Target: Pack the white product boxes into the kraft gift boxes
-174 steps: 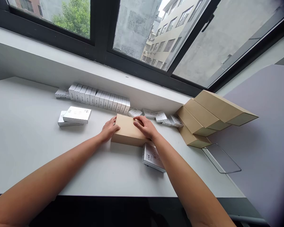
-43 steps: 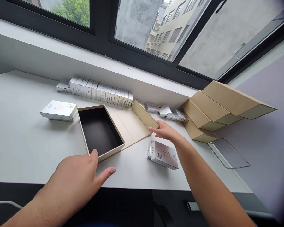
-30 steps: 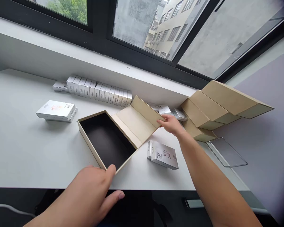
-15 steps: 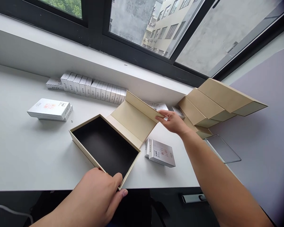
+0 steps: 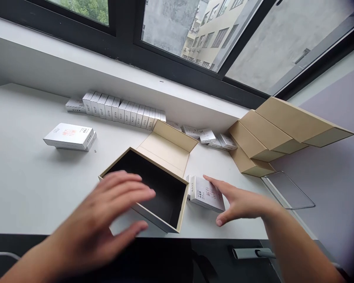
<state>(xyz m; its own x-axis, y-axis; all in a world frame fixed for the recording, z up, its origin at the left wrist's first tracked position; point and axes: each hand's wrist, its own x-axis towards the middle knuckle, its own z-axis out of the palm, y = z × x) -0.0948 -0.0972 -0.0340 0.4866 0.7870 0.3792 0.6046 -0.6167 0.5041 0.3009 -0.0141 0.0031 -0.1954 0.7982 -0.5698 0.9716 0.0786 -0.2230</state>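
A cream gift box (image 5: 184,204) with a black inside lies on the white table, its hinged lid (image 5: 168,147) folded back toward the window. In front of its near left side hovers my left hand (image 5: 112,212), fingers apart and holding nothing. My right hand (image 5: 236,198) is spread at the right end of a small silver-white carton (image 5: 208,193), thumb and fingers on either side of it; whether they touch it I cannot tell. Another carton lies partly hidden under that one, close to the gift box's right edge.
Two stacked white cartons (image 5: 70,135) lie at the left. A row of several cartons (image 5: 124,112) stands along the wall, with more small cartons (image 5: 207,136) lying to its right. Several closed cream boxes (image 5: 283,125) are piled at the right, near a wire frame (image 5: 292,192).
My right hand has let go of the lid and moved down to the small carton. My left hand has released the gift box's near corner and opened. The lid now rests farther back.
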